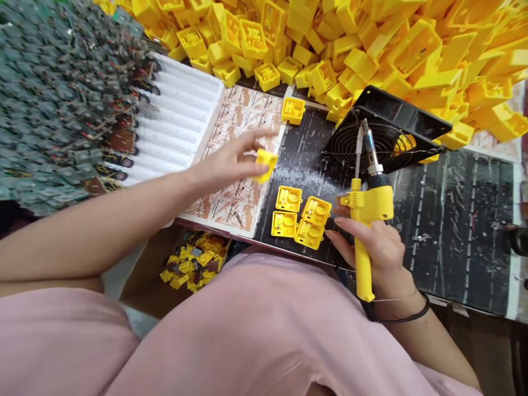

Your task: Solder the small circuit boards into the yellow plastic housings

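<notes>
My left hand (231, 162) reaches over the patterned sheet (243, 113) and pinches a small yellow plastic housing (265, 163), blurred by motion. My right hand (373, 247) grips a yellow soldering gun (365, 220) upright, its metal tip pointing up toward a black fan (388, 135). Between the hands, several open yellow housings (301, 217) lie clustered on the black mat (449, 214). One more yellow housing (292, 109) sits alone further back.
A huge heap of yellow housings (371, 38) fills the back. A pile of green circuit boards (53, 93) lies at left beside a white ribbed tray (177, 118). A cardboard box with yellow scraps (193, 264) stands below the table edge.
</notes>
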The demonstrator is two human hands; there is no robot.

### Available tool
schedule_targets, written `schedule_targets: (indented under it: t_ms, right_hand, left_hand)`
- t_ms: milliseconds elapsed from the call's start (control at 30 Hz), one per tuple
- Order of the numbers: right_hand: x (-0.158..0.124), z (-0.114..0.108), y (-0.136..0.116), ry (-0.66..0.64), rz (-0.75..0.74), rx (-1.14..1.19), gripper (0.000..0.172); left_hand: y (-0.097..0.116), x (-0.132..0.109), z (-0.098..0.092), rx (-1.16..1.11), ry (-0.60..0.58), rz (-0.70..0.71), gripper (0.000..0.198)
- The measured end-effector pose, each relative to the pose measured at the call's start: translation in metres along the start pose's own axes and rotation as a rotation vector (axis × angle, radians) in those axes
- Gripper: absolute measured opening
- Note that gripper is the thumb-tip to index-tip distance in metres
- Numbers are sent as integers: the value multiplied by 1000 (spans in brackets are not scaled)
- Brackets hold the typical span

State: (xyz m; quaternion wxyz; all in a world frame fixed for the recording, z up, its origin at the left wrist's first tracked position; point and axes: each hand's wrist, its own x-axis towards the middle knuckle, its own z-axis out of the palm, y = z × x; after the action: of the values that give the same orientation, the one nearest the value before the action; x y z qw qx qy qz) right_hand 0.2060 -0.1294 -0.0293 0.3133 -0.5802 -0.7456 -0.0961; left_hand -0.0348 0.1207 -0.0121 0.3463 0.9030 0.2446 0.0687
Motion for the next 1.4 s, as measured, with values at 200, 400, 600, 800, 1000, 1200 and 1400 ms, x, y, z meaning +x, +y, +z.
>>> schedule_targets:
  t_ms: [200, 400, 600, 800, 1000, 1200, 1400]
  right_hand:
    - [-2, 2, 2, 0, -52, -14, 35]
    - [0, 2, 2, -20, -72, 1, 47]
    - [1, 3, 1, -4, -86, -44, 32]
    - [5, 10, 1, 30, -122, -49, 21]
    - [6, 15, 3, 68, -120, -41, 19]
    - [1, 18, 8, 80, -96, 29, 29]
    - [3, 16, 5, -47, -31, 167, 35]
  left_hand:
    - [-12, -72, 3, 279, -29, 99, 38]
    - [-18, -82, -17, 482, -87, 134, 63]
    - [6, -77, 7, 552, -206, 202, 46]
    - [30, -12, 6, 507, -102, 28, 64]
    - [11, 123, -11, 601, 34, -85, 59]
    - [7, 70, -27, 601, -121, -64, 66]
    - [-2, -49, 17, 324, -175, 148, 79]
